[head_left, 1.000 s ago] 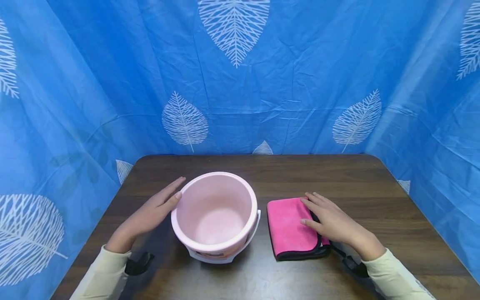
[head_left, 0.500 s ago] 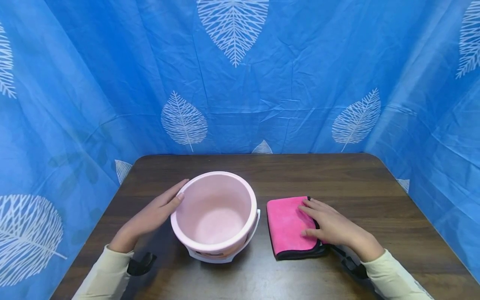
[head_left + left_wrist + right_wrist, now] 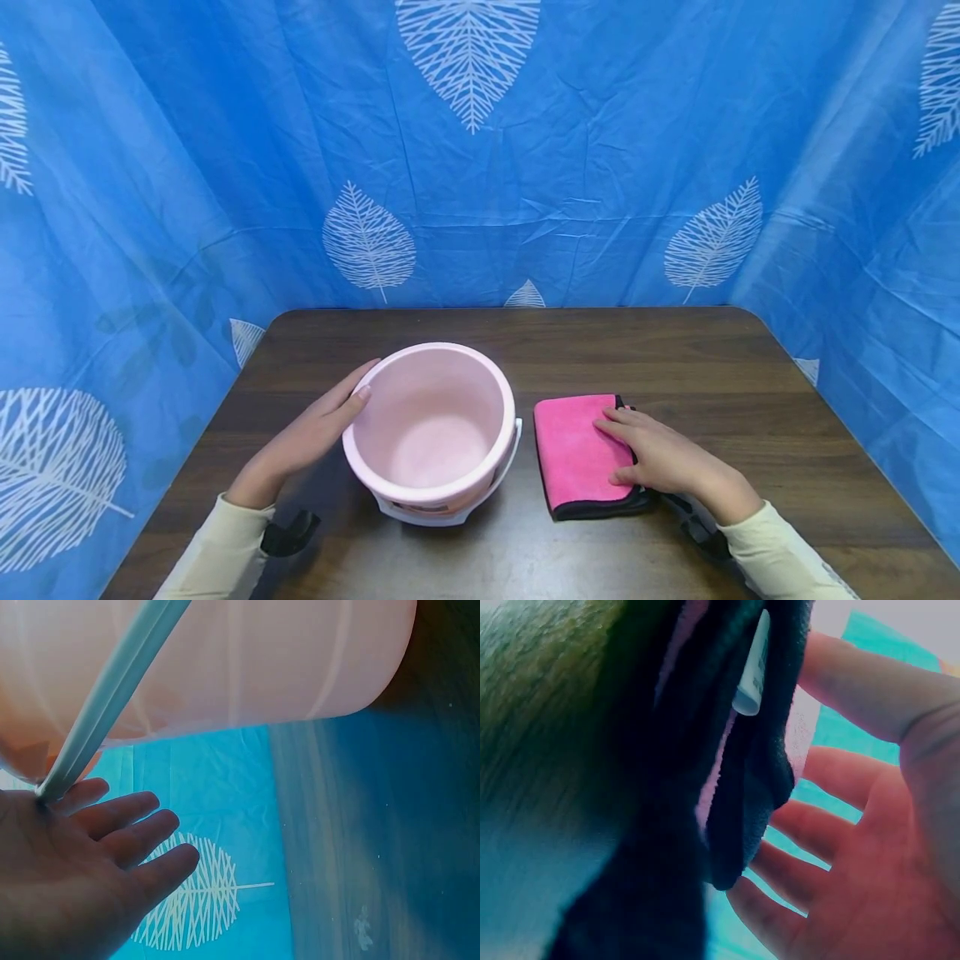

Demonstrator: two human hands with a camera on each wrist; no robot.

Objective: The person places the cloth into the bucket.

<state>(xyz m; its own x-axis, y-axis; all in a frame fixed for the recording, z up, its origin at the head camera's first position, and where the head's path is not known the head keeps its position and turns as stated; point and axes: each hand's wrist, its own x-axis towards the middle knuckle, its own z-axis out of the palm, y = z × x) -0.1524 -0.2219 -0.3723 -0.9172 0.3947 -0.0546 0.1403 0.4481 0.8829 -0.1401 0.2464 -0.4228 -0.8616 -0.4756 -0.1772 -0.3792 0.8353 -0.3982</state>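
Observation:
A pink bucket [image 3: 442, 375] stands upright on the table, its mouth facing up and its inside bare. My left hand [image 3: 300, 442] lies along its left side, thumb at the rim and fingers extended. In the left wrist view, the bucket's pale handle [image 3: 112, 694] slants past the outstretched fingers [image 3: 142, 840]. Right of the bucket is a folded pink cloth [image 3: 577, 450] with black edging. My right hand [image 3: 667, 458] rests over its right side, fingers loosely spread. A white tag [image 3: 754, 675] shows between the cloth's black-edged folds in the right wrist view.
The dark wooden table [image 3: 480, 558] has rounded far corners. A blue curtain [image 3: 585, 150] with white leaf prints hangs behind it and on both sides. Black wrist straps [image 3: 288, 533] sit near both cream sleeves [image 3: 217, 554].
My left hand has moved right, up to the bucket's rim. My right hand has drawn slightly nearer and settled onto the cloth. Bucket and cloth stay in place.

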